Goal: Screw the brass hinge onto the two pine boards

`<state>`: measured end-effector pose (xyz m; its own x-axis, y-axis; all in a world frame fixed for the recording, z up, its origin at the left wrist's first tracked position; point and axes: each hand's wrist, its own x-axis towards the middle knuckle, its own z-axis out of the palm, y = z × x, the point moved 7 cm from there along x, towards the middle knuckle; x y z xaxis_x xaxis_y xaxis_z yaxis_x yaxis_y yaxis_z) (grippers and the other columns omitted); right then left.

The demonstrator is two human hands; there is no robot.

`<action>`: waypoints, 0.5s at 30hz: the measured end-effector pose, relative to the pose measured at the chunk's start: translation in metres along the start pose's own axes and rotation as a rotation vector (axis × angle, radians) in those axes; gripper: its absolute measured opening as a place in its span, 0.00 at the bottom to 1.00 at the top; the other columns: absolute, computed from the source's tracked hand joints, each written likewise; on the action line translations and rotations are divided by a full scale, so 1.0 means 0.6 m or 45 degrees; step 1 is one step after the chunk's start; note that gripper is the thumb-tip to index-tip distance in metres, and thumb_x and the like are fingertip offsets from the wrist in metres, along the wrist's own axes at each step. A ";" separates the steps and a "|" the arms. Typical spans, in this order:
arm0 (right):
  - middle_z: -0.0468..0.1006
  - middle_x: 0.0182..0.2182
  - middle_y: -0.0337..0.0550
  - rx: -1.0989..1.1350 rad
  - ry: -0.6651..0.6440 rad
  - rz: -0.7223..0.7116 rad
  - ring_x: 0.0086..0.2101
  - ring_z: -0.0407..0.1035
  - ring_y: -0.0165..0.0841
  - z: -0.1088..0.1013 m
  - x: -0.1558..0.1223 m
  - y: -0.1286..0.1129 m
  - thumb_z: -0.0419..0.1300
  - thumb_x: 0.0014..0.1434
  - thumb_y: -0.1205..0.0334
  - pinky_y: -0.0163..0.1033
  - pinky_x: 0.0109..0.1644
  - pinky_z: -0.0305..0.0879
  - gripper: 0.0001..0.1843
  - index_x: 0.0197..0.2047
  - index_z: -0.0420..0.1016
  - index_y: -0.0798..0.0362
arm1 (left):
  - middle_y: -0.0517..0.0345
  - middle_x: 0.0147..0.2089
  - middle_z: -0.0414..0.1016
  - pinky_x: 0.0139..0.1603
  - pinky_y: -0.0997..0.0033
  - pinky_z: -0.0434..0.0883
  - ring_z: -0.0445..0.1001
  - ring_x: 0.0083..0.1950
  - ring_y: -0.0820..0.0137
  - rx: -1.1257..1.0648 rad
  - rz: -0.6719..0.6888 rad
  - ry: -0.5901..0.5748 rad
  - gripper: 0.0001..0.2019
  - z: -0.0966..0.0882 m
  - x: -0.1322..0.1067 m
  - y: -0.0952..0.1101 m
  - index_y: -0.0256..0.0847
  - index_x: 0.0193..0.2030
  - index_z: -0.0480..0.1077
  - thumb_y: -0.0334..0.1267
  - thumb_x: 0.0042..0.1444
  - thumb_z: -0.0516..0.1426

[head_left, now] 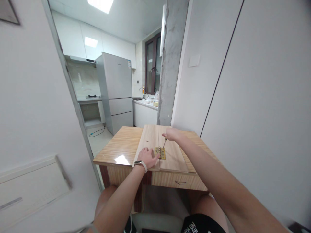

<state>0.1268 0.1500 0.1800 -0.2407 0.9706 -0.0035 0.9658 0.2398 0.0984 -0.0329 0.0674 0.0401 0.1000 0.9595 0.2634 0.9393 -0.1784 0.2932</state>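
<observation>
A brass hinge [163, 154] lies across the seam between two pale wooden boards [171, 163] on the table. My right hand [170, 134] is closed around the handle of a screwdriver [164, 143], whose shaft slants down to the hinge's upper right part. Fingers spread, my left hand [148, 157] lies on the left board, with the thumb reaching the hinge's lower edge. A white band with a dark face is on that wrist. On the left board, above my left hand, rests a small dark screw-like piece [147, 141].
The boards sit on a striped wooden table [121, 139] with a drawer [179, 182] at the front. Beyond it are a grey fridge [119, 77], a sink counter [145, 108] and a concrete pillar [172, 61]. A white wall rises on the right. My knees are under the table edge.
</observation>
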 end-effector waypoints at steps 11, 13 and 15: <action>0.77 0.57 0.65 -0.116 -0.053 0.011 0.58 0.72 0.48 -0.001 0.004 -0.006 0.59 0.68 0.50 0.42 0.57 0.67 0.25 0.58 0.79 0.61 | 0.35 0.67 0.64 0.69 0.42 0.50 0.56 0.71 0.38 0.084 -0.083 -0.015 0.50 0.013 -0.010 0.032 0.41 0.61 0.69 0.81 0.47 0.46; 0.78 0.56 0.65 -0.121 -0.038 -0.030 0.57 0.73 0.48 -0.002 0.003 -0.010 0.60 0.68 0.51 0.41 0.57 0.67 0.23 0.55 0.80 0.60 | 0.35 0.68 0.63 0.70 0.41 0.49 0.55 0.71 0.38 0.083 -0.085 -0.018 0.51 0.013 -0.011 0.031 0.41 0.61 0.69 0.81 0.46 0.45; 0.79 0.54 0.63 -0.121 -0.029 -0.082 0.56 0.73 0.46 -0.002 0.003 -0.013 0.61 0.67 0.52 0.39 0.55 0.67 0.20 0.52 0.82 0.58 | 0.35 0.68 0.63 0.70 0.41 0.48 0.54 0.71 0.38 0.083 -0.084 -0.016 0.51 0.013 -0.011 0.030 0.40 0.61 0.68 0.82 0.46 0.44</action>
<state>0.1186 0.1501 0.1805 -0.2987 0.9537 -0.0355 0.9346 0.2998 0.1912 -0.0140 0.0593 0.0366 0.0408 0.9714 0.2339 0.9633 -0.1004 0.2490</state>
